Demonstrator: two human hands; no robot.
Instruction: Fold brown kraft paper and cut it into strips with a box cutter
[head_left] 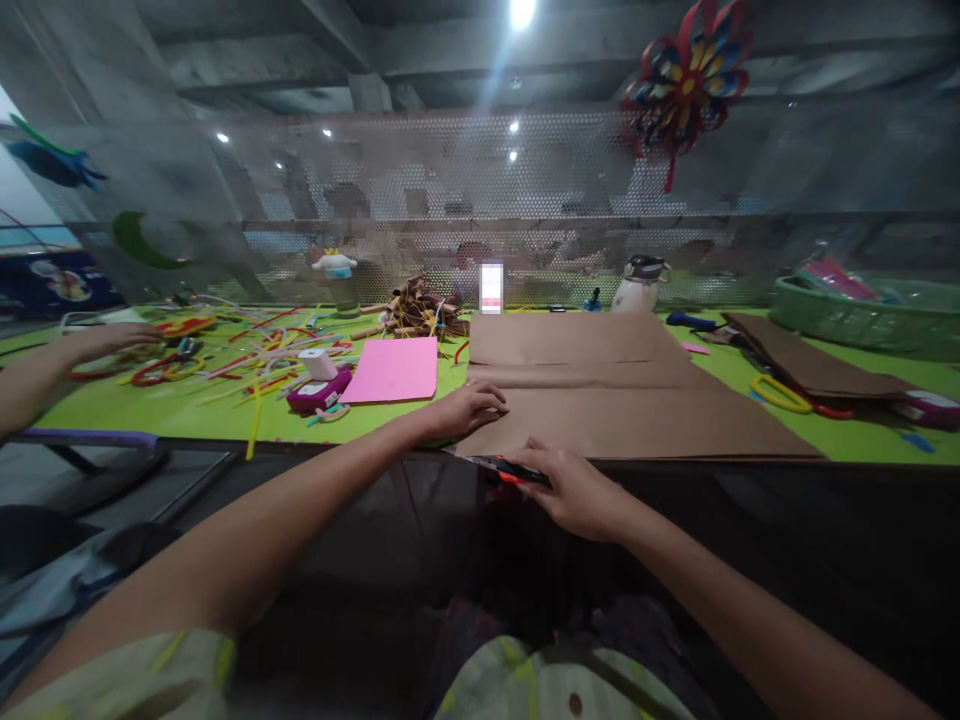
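Note:
A large sheet of brown kraft paper [630,420] with a crosswise crease lies at the table's front edge. My left hand [469,405] rests on its left edge, fingers bent and a little apart, holding nothing visible. Just below the front left corner of the paper, my right hand [581,492] is closed around a black and orange utility knife [514,470]. The knife's tip points left, close to that corner; whether it touches the paper I cannot tell. A pink sheet [391,370] lies left of the brown paper.
Loose colored strips [255,360], a purple tape dispenser [319,392] and a bundle of sticks [412,310] are on the green tabletop [217,415]. Rightward lie yellow-handled scissors [780,393], more brown paper [817,360] and a green basket [855,318]. Another person's hand [120,338] reaches in at left.

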